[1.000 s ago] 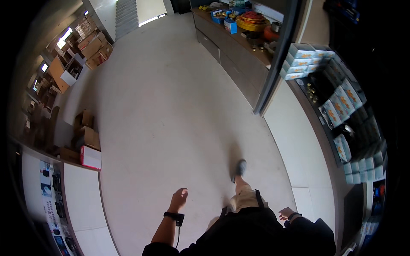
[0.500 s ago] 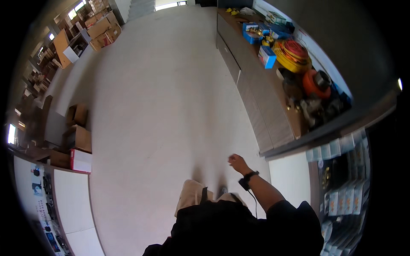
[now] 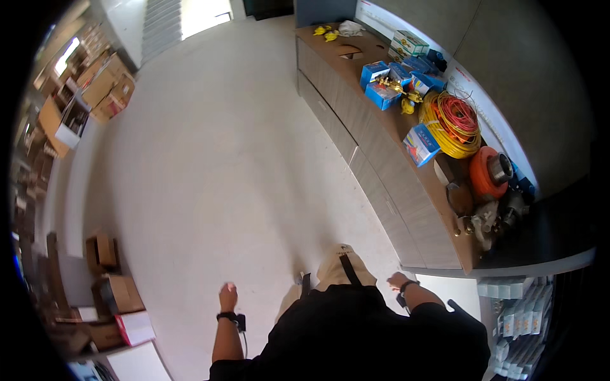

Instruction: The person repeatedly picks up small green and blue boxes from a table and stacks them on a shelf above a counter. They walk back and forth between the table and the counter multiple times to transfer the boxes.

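My left hand (image 3: 227,296) is out in front of my left side, over the pale floor. Its fingers are loosely curled in, and nothing shows in them. Beside my right hip, close to the near end of a long wooden counter (image 3: 375,168), hangs my right hand (image 3: 399,282). Its fingers look slightly bent and apart, with no object in them. Each wrist wears a black strap with a small box and a cable. Neither hand touches anything.
On the counter lie yellow and red coiled hoses (image 3: 450,127), blue boxes (image 3: 383,95), an orange round part (image 3: 488,173) and metal fittings. Packed shelves (image 3: 524,320) stand near right. Cardboard boxes (image 3: 124,293) line the left side; stairs (image 3: 162,28) rise at the far left.
My left hand has swung forward into view, while my right hand has moved back and right toward my hip. The view has turned; the counter's items appear closer.
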A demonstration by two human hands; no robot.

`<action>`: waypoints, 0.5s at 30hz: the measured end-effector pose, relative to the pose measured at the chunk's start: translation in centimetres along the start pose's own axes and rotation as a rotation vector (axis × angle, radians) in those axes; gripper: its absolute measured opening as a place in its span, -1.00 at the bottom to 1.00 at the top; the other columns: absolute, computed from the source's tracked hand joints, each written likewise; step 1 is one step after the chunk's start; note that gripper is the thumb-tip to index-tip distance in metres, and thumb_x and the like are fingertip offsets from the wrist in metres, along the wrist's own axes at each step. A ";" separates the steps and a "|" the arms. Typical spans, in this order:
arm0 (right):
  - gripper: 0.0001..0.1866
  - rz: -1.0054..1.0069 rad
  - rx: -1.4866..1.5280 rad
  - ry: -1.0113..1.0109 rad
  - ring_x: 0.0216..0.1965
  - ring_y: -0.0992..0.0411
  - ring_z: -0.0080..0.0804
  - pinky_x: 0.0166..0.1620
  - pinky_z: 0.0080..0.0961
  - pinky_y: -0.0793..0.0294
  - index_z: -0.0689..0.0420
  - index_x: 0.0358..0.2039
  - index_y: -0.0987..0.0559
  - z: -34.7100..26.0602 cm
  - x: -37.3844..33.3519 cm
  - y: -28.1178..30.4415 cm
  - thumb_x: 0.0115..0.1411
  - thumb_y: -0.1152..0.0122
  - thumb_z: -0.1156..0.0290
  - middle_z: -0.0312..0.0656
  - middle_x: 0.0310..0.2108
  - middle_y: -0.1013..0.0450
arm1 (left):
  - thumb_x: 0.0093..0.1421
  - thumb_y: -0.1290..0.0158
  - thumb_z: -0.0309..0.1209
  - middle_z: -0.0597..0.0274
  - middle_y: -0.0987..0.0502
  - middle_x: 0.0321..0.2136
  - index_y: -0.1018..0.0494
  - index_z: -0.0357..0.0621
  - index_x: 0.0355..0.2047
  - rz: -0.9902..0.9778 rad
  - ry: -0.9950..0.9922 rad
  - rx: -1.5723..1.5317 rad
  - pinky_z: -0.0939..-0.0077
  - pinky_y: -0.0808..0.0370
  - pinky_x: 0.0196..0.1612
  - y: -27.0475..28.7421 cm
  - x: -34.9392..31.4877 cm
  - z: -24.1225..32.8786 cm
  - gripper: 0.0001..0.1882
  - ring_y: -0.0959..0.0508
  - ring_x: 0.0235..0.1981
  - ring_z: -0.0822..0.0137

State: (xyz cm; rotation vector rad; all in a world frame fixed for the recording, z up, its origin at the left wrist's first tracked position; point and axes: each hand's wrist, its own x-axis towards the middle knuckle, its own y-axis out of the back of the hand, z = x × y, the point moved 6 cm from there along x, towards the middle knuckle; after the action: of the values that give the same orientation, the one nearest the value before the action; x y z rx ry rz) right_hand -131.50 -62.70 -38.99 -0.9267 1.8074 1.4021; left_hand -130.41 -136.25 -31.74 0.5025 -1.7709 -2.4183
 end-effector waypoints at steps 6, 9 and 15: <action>-0.87 0.116 0.230 0.174 -0.47 -0.57 -0.19 -0.38 -0.24 -0.53 0.10 -0.49 -0.66 0.6 11.7 4.4 0.04 -0.21 0.35 -0.11 -0.54 -0.57 | 0.28 0.01 -0.42 0.17 -0.61 -0.32 -0.51 -0.19 -0.14 0.096 -0.017 -0.626 0.39 -0.53 -0.21 15.1 25.1 15.4 -0.80 -0.59 -0.34 0.30; -0.88 0.091 -0.140 0.322 -0.29 -0.56 -0.09 -0.18 -0.12 -0.50 0.05 -0.50 -0.63 -7.0 18.9 13.3 -0.03 -0.23 0.32 -0.10 -0.46 -0.58 | 0.26 -0.01 -0.42 0.08 -0.61 -0.25 -0.51 -0.19 -0.13 0.027 -0.218 -0.452 0.34 -0.53 -0.16 14.0 34.0 20.3 -0.78 -0.61 -0.28 0.17; -0.79 0.541 0.534 0.283 -0.23 -0.42 0.18 -0.19 0.00 -0.40 0.16 -0.39 -0.51 -23.3 23.1 51.4 0.21 -0.01 0.29 0.11 -0.26 -0.48 | 0.20 -0.07 -0.39 -0.03 -0.61 -0.22 -0.51 -0.18 -0.06 -0.425 -0.220 -0.286 0.28 -0.56 -0.13 13.6 45.3 26.7 -0.70 -0.64 -0.24 0.05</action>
State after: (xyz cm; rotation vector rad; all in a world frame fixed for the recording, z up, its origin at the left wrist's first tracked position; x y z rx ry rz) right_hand -188.92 -79.62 -27.45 -0.3765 2.6098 1.0040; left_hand -183.09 -128.66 -20.99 0.6562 -1.4648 -3.0624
